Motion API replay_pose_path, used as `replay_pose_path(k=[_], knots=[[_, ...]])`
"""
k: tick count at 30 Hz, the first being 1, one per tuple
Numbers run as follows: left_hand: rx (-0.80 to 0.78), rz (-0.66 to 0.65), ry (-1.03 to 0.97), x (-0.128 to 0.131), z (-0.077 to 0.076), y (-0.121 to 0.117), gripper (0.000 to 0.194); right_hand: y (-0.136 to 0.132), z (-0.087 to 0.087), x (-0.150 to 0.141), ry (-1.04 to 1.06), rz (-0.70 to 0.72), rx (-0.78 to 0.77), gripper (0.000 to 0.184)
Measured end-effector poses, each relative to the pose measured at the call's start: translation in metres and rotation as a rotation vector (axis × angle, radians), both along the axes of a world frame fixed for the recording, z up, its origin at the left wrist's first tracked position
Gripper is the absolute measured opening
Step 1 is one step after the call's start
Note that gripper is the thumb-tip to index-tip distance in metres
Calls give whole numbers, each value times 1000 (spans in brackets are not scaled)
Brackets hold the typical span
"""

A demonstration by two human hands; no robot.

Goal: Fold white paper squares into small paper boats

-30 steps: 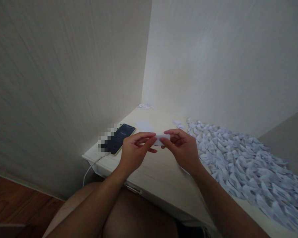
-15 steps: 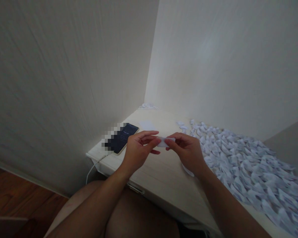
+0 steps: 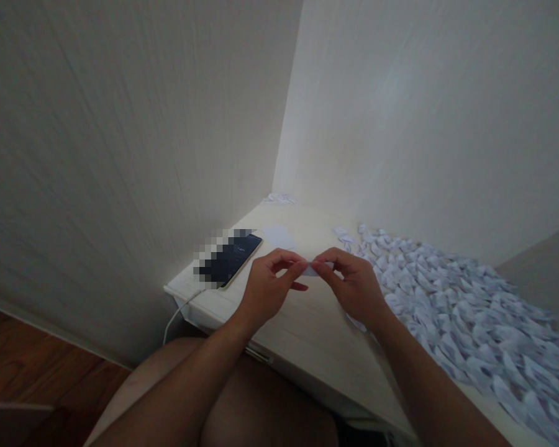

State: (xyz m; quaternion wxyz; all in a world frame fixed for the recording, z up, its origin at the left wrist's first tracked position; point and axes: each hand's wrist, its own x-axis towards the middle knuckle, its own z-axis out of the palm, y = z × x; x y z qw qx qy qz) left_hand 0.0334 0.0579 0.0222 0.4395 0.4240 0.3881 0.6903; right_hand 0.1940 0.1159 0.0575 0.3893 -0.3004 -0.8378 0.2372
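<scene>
A small white piece of paper is pinched between both my hands above the pale wooden table. My left hand grips its left end with thumb and fingers closed. My right hand pinches its right end. Only a narrow strip of the paper shows between the fingertips. Just beyond my hands a flat white sheet lies on the table.
A dark phone lies at the table's left, its white cable hanging over the edge. A large spread of several folded white paper pieces covers the table's right side. Walls meet in a corner behind. My bare knees are under the table's front edge.
My hands have drawn closer together, so less of the paper shows between them. The view has shifted slightly; the phone and paper pile stay put.
</scene>
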Motion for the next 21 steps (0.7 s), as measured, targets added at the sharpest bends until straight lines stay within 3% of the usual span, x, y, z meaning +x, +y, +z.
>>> replay_pose_path(k=[12, 21], knots=[[-2, 33, 27, 6, -3, 0, 25, 0, 2, -2, -68, 34, 3, 20], [-78, -24, -133, 11, -8, 5, 31, 6, -6, -3, 207, 44, -98, 16]])
